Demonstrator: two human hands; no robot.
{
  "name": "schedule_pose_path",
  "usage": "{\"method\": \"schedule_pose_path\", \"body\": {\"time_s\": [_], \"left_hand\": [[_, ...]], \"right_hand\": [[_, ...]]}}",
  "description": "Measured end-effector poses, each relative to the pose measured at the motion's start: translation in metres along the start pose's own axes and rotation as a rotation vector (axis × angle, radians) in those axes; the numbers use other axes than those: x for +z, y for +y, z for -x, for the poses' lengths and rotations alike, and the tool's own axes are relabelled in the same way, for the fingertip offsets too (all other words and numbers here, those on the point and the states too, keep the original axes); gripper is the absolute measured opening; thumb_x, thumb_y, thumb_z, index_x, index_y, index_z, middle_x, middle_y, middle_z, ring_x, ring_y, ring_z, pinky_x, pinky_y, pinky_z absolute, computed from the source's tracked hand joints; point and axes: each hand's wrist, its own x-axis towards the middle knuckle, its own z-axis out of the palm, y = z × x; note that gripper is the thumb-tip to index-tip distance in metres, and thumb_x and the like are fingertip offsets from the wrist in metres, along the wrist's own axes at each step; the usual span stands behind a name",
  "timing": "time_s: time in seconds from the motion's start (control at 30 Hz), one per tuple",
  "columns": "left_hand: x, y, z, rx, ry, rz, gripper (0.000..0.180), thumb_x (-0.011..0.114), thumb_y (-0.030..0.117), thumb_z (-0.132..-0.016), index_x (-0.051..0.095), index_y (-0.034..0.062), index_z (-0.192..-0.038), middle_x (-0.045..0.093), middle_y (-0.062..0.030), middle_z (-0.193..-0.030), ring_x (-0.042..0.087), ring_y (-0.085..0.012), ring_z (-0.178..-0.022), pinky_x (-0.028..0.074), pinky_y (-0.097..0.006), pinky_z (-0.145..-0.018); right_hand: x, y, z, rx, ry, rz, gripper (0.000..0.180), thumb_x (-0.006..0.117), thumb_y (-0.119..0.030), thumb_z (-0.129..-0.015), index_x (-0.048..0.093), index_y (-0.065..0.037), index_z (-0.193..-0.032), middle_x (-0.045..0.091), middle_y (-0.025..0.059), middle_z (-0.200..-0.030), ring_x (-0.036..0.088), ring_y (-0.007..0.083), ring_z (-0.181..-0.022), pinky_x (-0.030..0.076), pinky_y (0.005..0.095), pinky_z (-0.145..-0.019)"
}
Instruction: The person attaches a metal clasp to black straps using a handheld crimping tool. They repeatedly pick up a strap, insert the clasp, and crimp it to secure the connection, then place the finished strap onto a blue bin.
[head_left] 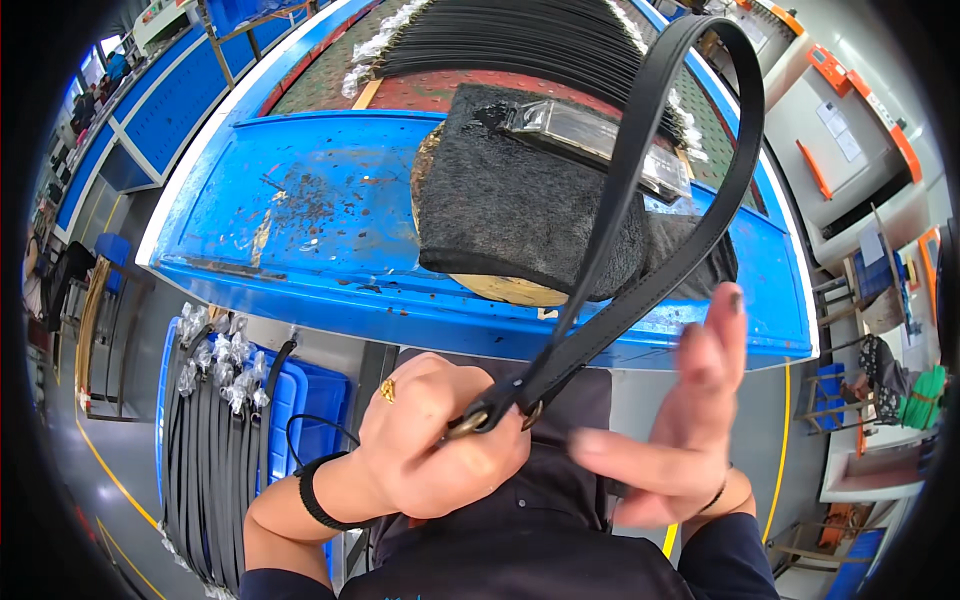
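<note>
Left hand (430, 430) grips looped strap (748, 110); right hand (675, 430) splayed. White sheet (832, 118) unreadable. Blue bin (325, 385) laden with black straps (215, 450).

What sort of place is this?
Probably a strap or leather-goods workshop: long black straps lie side by side on the blue-painted workbench, a bundle of black straps with clear-wrapped ends is at lower left, and the left hand grips a looped black stitched strap.

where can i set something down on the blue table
Widest free patch: the blue table left of the dark cloth, though flecked. A narrow strip borders the cloth's right. Crowded: the cloth, bearing a flat case, and behind it, rows of black straps.
</note>
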Motion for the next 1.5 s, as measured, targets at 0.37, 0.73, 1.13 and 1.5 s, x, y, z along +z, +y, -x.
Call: {"method": "schedule_pose_path", "body": {"time_s": [0.37,0.73,1.13,1.5], "left_hand": [[-0.036,-0.011,-0.023,-0.349,-0.197,0.217,0.023,0.067,0.021,-0.07,0.05,0.0053,-0.074,0.049,-0.008,-0.073,0.044,-0.0151,-0.068,0.035,-0.026,-0.06],[-0.033,-0.002,-0.043,-0.507,-0.306,0.401,0.016,0.065,0.015,-0.061,0.052,0.0058,-0.066,0.049,-0.0036,-0.064,0.043,-0.0151,-0.064,0.033,-0.027,-0.058],[-0.034,0.004,-0.046,-0.494,-0.36,0.408,0.014,0.066,0.012,-0.058,0.055,0.0062,-0.065,0.05,-0.0051,-0.064,0.046,-0.0163,-0.063,0.034,-0.026,-0.057],[-0.045,-0.002,-0.031,-0.203,-0.235,0.106,0.017,0.067,0.014,-0.061,0.054,0.0115,-0.071,0.051,-0.0072,-0.067,0.047,-0.0198,-0.061,0.036,-0.029,-0.053]], "right_hand": [[-0.007,0.085,0.054,0.575,-0.144,0.483,0.025,0.055,-0.022,-0.083,0.066,-0.011,-0.102,0.044,0.0112,-0.133,0.025,0.0362,-0.131,0.008,0.0509,-0.107],[-0.035,0.015,0.012,0.041,0.12,0.302,0.028,0.045,-0.043,-0.088,0.068,-0.027,-0.092,0.059,0.0,-0.1,0.048,0.0252,-0.109,0.024,0.0529,-0.103],[-0.024,0.01,-0.011,-0.128,-0.05,0.351,0.024,0.043,-0.052,-0.086,0.063,-0.04,-0.093,0.049,-0.0043,-0.106,0.039,0.0233,-0.117,0.022,0.0501,-0.107],[-0.009,0.083,0.055,0.546,0.277,0.26,0.026,0.043,-0.017,-0.089,0.064,-0.003,-0.096,0.052,0.0153,-0.114,0.042,0.0324,-0.117,0.028,0.0474,-0.101]]}}
